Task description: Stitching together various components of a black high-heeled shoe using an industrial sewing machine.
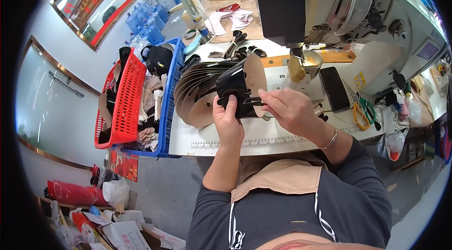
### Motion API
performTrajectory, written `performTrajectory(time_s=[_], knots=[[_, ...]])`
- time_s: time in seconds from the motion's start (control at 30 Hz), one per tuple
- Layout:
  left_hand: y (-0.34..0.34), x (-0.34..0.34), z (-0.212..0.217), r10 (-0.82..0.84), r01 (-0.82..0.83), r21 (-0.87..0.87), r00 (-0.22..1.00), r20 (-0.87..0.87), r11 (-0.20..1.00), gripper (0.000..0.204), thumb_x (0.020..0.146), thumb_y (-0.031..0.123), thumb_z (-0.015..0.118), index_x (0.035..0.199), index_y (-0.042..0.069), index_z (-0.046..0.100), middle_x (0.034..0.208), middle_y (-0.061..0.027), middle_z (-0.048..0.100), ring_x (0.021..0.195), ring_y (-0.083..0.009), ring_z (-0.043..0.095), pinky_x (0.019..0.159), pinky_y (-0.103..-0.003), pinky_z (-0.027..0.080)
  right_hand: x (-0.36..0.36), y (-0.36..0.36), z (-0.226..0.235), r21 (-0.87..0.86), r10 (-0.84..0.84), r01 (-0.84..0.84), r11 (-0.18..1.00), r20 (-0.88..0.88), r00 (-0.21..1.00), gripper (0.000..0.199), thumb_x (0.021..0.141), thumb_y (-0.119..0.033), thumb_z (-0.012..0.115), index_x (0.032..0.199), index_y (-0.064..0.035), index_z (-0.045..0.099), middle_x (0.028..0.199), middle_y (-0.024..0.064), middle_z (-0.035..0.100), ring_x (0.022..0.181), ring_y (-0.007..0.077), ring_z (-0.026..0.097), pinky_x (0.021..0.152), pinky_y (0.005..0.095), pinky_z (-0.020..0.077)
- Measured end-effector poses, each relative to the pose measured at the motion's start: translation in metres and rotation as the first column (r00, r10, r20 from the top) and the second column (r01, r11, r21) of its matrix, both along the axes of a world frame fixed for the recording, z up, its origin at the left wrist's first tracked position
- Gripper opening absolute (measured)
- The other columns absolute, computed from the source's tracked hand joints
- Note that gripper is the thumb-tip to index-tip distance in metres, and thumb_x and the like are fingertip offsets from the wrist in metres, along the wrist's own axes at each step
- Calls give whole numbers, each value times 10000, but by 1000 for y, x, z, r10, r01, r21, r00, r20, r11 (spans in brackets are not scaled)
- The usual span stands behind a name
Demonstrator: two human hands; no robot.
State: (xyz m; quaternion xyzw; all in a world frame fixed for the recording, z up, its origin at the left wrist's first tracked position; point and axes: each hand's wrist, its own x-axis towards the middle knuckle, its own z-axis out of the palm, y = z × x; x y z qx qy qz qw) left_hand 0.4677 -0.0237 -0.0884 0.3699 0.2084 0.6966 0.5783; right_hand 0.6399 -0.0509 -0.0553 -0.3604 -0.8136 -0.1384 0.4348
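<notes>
My left hand (229, 120) is closed round a glossy black curved piece (230, 82) with a beige lining, which looks like a shoe upper. The thumb presses on its near side, above the white table (221, 148). From the right, my right hand (289, 108) reaches in with its fingers pinched together. They hold the end of a thin dark strip (254, 102) lying against the black piece; its exact kind is too small to tell. Close behind my left hand, a fanned stack of similar beige-lined pieces (195, 92) rests on the table.
A sewing machine (306, 54) stands at the back right, beside a black phone (335, 90) and orange- and green-handled scissors (361, 117). At the left are a red basket (125, 104) and a blue crate (165, 130) with straps. Bundled strips (233, 47) lie behind the stack.
</notes>
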Motion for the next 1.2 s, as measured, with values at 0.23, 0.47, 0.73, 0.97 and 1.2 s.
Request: performTrajectory(time_s=[0.23, 0.47, 0.73, 0.97, 1.2], knots=[[2, 3, -12, -42, 43, -3, 993, 114, 999, 143, 940, 107, 522, 1078, 70, 528, 988, -31, 611, 821, -122, 602, 764, -249, 503, 8, -5, -15, -438, 93, -444, 782, -622, 777, 274, 891, -138, 598, 1142, -29, 593, 793, 49, 614, 524, 98, 470, 486, 213, 391], [0, 13, -9, 44, -41, -31, 992, 115, 999, 149, 949, 138, 507, 1089, 90, 492, 922, -37, 596, 787, -138, 604, 670, -284, 528, -2, -9, -12, -339, -260, -941, 9, -909, 326, 251, 975, -223, 481, 1109, -32, 574, 787, -5, 568, 511, 20, 380, 420, 166, 280], [0, 11, -15, -37, 32, 59, 995, 97, 998, 155, 929, 78, 540, 1083, 85, 529, 1020, -27, 622, 886, -125, 599, 789, -264, 497, -11, -13, -34, -197, -288, -979, 58, -942, 172, 215, 977, -227, 476, 1092, -71, 568, 742, 8, 538, 476, 33, 351, 407, 173, 276], [-1, 15, -21, 24, -27, 78, 998, 50, 997, 157, 946, 114, 512, 1101, 95, 514, 1048, -28, 605, 910, -131, 593, 798, -278, 505, -11, -15, -35, -215, -293, -974, 70, -938, 186, 205, 980, -245, 466, 1062, -80, 557, 749, 5, 537, 483, 30, 356, 420, 172, 293], [2, 13, -28, 20, -25, 89, 999, 49, 996, 170, 945, 118, 514, 1113, 93, 510, 1033, -35, 609, 902, -134, 593, 792, -276, 509, -9, -14, -37, -205, -321, -979, -11, -926, 198, 204, 986, -267, 449, 1063, -98, 531, 767, -4, 532, 491, 24, 359, 426, 166, 295]])
